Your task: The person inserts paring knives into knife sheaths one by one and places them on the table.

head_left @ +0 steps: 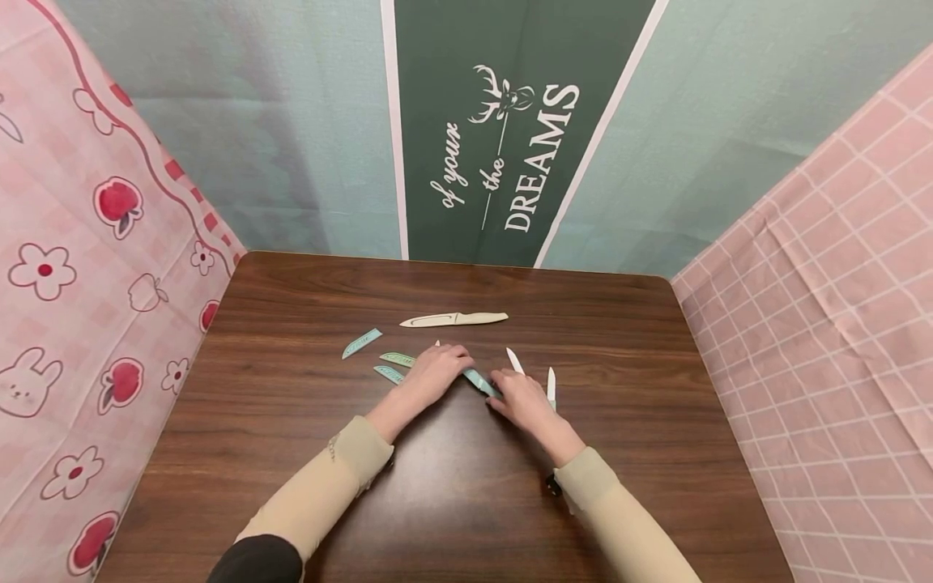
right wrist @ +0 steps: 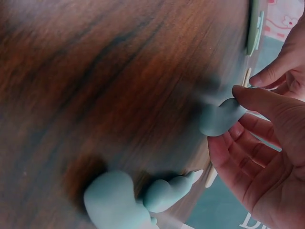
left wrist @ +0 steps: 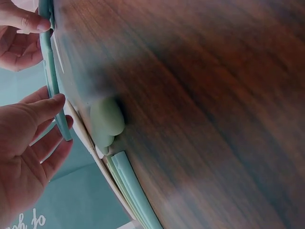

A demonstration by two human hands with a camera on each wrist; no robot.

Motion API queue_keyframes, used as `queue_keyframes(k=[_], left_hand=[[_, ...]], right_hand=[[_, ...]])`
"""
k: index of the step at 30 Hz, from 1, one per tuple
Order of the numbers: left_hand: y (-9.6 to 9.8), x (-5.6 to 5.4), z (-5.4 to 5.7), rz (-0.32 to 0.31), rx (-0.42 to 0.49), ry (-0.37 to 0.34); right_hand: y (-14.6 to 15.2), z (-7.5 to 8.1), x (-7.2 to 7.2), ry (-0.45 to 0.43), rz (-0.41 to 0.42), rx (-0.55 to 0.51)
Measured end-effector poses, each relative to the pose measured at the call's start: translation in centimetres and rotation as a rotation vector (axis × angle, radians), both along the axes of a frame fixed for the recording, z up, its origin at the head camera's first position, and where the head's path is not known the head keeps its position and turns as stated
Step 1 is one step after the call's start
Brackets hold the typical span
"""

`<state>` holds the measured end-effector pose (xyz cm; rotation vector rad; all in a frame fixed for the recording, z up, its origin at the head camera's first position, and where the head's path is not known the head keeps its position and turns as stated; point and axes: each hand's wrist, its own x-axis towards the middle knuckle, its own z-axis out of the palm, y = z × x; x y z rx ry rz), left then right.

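Between the two hands is a small teal knife (head_left: 483, 384) whose blade sits inside a matching teal sheath (left wrist: 51, 78). My left hand (head_left: 436, 374) pinches the sheath near its tip, thumb on one side and fingers on the other. My right hand (head_left: 523, 398) grips the knife by its teal handle (right wrist: 221, 118). Beyond and beside the right hand lie two white-bladed knives, one blade (head_left: 514, 360) partly behind the fingers and another blade (head_left: 551, 384) farther right. A pale green handle (left wrist: 107, 119) shows below the left hand in the left wrist view.
A cream knife (head_left: 455, 320) in its sheath lies across the back of the wooden table (head_left: 321, 502). Left of the left hand are a blue sheath (head_left: 362, 343), a green sheath (head_left: 396, 359) and another blue sheath (head_left: 388, 373). Patterned cloths (head_left: 313, 146) hang around the table.
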<state>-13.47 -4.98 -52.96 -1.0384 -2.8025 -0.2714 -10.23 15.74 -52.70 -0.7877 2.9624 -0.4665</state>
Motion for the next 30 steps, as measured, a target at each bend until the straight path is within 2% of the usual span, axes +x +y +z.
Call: queue_keyframes(k=[10,14,19,30], left_hand=[[0.4,-0.4,-0.2,-0.016,-0.003,-0.043],[0.5,-0.5,-0.6,-0.016,-0.016,-0.057],[0.6,-0.5,-1.0,-0.004,-0.023,-0.062],[0.8,-0.6,-1.0,0.03,-0.02,-0.112]], right_hand=[[0.0,-0.4,-0.1,-0.025,-0.012,0.021],[-0.1,-0.6,0.0,-0.038,-0.015,0.014],[-0.2,-0.7,0.0,-0.059,-0.018,0.02],[-0.3,-0.8,0.0,-0.073,-0.024,0.029]])
